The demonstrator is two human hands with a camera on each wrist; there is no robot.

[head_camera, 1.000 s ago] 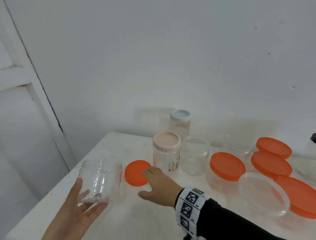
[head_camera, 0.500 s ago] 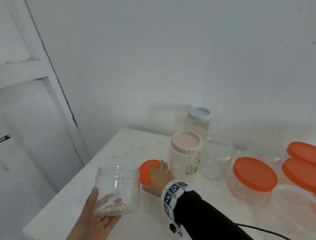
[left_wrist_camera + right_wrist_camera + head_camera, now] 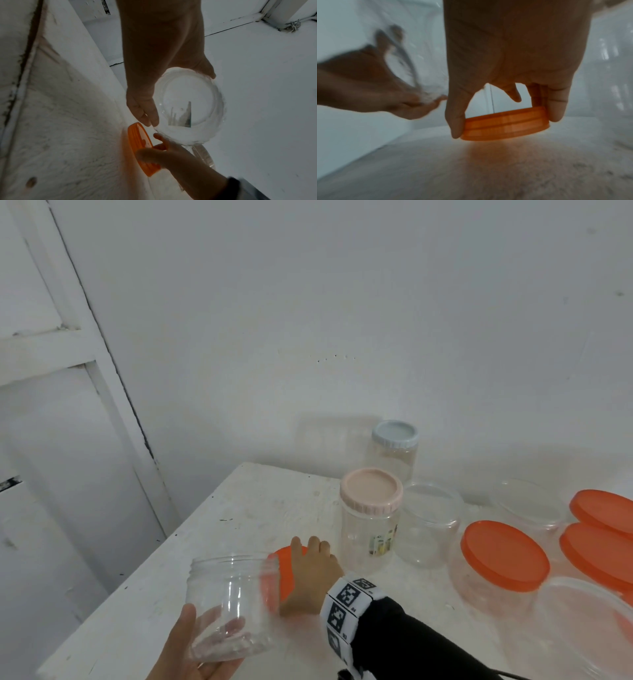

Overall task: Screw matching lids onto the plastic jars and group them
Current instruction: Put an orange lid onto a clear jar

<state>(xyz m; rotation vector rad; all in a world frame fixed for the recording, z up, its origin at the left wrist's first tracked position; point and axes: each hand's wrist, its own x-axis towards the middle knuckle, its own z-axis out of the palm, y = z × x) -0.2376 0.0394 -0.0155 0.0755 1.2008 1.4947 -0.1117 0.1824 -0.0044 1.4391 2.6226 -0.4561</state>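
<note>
Item 1. My left hand, at 7 o'clock in the head view: its grip was closed round the base of the clear open jar, thumb up one side and fingers showing through the plastic. The jar was upright, mouth up and lidless, raised off the surface. The left wrist view looked through the jar's base.

Item 2. My right hand, at 6 o'clock just right of the jar: its grip was closed on the small orange lid, thumb on one edge and fingers on the other. In the right wrist view the small orange lid was tilted, its right edge lifted from the surface; whether its left edge still touched I could not tell. A marker band and black sleeve sat on that wrist.

Item 3. Pink-lidded jar, closed, upright, at 1 o'clock from my right hand, near it.

Item 4. Blue-lidded jar, closed, upright, behind the pink one, close to the wall.

Item 5. Open clear jar, lidless, just beside the pink-lidded one on its right.

Item 6. Wide orange-lidded container at 3 o'clock, with two more orange lids at the right edge.

Item 7. Two clear lids, one at the back right, one near the lower right corner.
</note>
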